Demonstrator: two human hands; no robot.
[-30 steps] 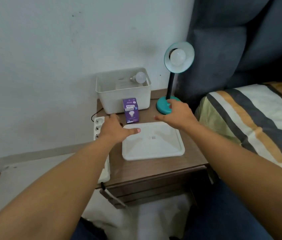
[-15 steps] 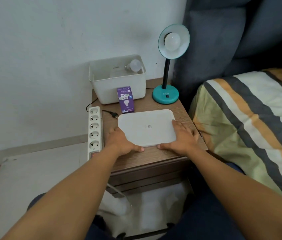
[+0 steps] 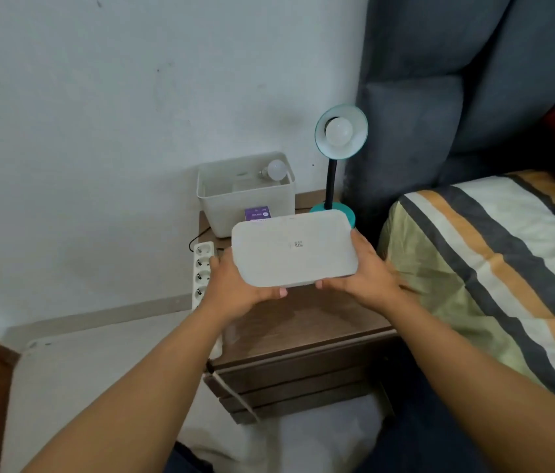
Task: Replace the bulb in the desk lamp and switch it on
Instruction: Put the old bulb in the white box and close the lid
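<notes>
Above the desk's [image 3: 303,322] middle, both hands hold a flat white lid [image 3: 294,249] level, clear of the wood. Left hand [image 3: 238,288] grips the lid's left near corner, thumb tip showing under the near edge, the other fingers [image 3: 214,262] curled up along the left side. Right hand [image 3: 368,271] grips the right near corner the same way, fingers wrapped round the right edge and thumb tucked below. A small printed sticker sits near the lid's centre; its marks are too small to read.

At the desk's back right corner stands the lamp [image 3: 339,138], teal base partly hidden behind the lid, black neck upright, teal shade facing the camera with a white bulb [image 3: 338,131] in it, unlit. At the back left sits an open white bin [image 3: 245,203]; a second bulb [image 3: 274,169] lies inside against its back rim. A purple box [image 3: 257,212] stands in front of the bin, mostly covered by the lid; its print is unreadable. A white power strip [image 3: 202,268] lies along the desk's left edge.
</notes>
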